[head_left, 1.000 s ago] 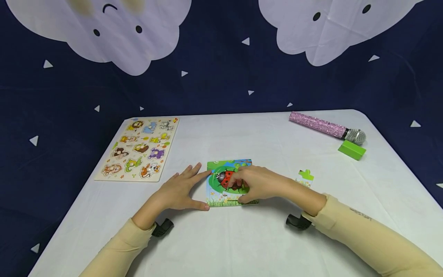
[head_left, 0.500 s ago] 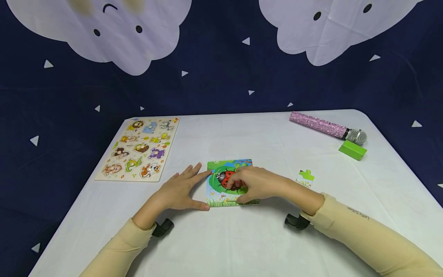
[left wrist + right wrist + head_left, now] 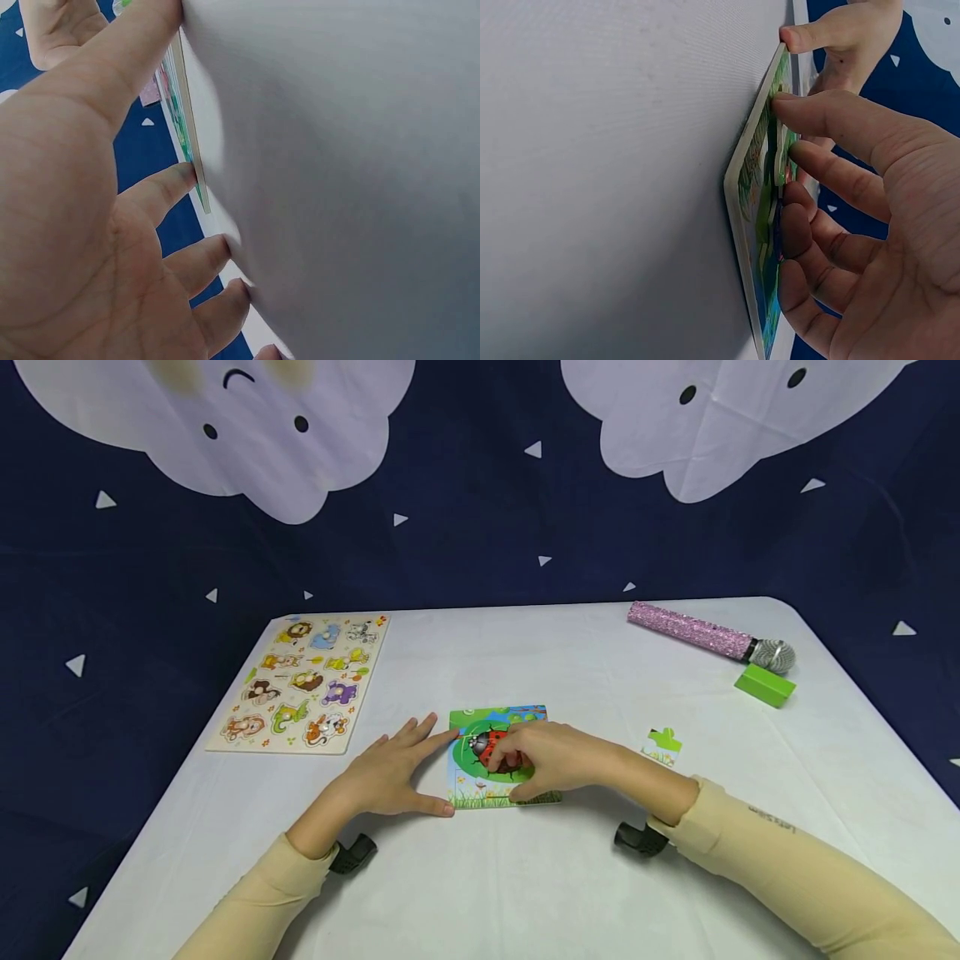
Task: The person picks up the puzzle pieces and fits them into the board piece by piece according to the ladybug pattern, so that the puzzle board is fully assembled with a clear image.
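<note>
A square ladybug jigsaw puzzle [image 3: 465, 727] lies flat on the white table. My left hand [image 3: 382, 777] is spread at its left side, with thumb and index fingertip touching the board's edge. Over the puzzle's right half is my right hand [image 3: 562, 762], its fingers bent. In the right wrist view its thumb and index finger pinch a green-edged puzzle piece [image 3: 781, 161], slightly raised above the board, while the other fingertips rest near the puzzle. The palm hides part of the picture in the head view. Right of the puzzle lies a loose puzzle piece [image 3: 664, 743].
An animal peg puzzle board [image 3: 300, 685] lies at the back left of the table [image 3: 480, 877]. At the back right are a pink glittery microphone [image 3: 690, 628] and a green block [image 3: 763, 685]. A dark blue cloud-print curtain [image 3: 480, 543] hangs behind.
My right hand has shifted slightly left across the puzzle with the piece between thumb and finger. The left hand has stayed in place.
</note>
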Demonstrator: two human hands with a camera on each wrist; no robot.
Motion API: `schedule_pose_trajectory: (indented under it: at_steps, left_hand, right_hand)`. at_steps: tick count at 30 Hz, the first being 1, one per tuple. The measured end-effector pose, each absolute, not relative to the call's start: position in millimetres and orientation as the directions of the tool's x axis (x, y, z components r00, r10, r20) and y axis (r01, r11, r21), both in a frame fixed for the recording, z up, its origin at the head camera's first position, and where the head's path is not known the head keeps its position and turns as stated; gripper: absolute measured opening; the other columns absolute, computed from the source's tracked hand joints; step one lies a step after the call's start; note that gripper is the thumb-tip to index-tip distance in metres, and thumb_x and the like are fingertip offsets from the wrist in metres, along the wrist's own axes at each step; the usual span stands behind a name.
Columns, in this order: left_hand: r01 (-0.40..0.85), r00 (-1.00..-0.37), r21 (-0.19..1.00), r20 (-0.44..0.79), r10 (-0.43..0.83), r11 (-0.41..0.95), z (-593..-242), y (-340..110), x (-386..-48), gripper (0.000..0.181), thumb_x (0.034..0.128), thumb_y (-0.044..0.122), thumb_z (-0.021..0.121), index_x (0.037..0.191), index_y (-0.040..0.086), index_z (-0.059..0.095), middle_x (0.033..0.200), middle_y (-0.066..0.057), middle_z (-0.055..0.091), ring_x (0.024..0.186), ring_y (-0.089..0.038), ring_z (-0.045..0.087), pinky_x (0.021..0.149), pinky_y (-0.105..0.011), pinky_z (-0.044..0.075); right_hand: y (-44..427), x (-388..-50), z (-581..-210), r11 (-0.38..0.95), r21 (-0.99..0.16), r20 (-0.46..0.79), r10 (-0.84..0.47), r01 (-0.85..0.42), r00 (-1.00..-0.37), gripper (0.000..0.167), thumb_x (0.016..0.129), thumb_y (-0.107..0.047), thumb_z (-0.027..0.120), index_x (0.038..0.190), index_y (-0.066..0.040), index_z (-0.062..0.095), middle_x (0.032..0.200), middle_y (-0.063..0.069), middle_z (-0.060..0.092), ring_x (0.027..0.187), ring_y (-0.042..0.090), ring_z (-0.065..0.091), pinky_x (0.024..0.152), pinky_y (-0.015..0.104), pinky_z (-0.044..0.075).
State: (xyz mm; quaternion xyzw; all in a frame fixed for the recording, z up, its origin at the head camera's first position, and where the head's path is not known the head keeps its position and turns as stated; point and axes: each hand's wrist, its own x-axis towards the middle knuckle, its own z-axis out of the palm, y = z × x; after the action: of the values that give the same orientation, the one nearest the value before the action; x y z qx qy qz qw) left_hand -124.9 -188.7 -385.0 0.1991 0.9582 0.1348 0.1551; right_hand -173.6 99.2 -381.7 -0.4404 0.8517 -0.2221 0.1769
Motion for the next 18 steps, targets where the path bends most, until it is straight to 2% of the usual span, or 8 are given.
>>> schedule_pose_trajectory:
  at_steps: [18]
  left_hand:
    - [0.346, -0.874, 0.319, -0.233, 0.427, 0.883, -384.9, -189.1, -125.0, 0.110, 0.0806, 0.070, 0.084, 0.170, 0.029, 0.035, 0.180, -0.017, 0.019, 0.164, -0.049, 0.022, 0.124, -0.078, 0.027]
  right_hand:
    - [97.9, -173.7, -380.6, 0.525, -0.534, -0.130, -0.826, -0.663, -0.549, 0.031, 0.086, -0.025, 0.091, 0.115, -0.024, 0.079, 0.099, -0.009, 0.068, 0.091, 0.007, 0.059, 0.081, 0.024, 0.050]
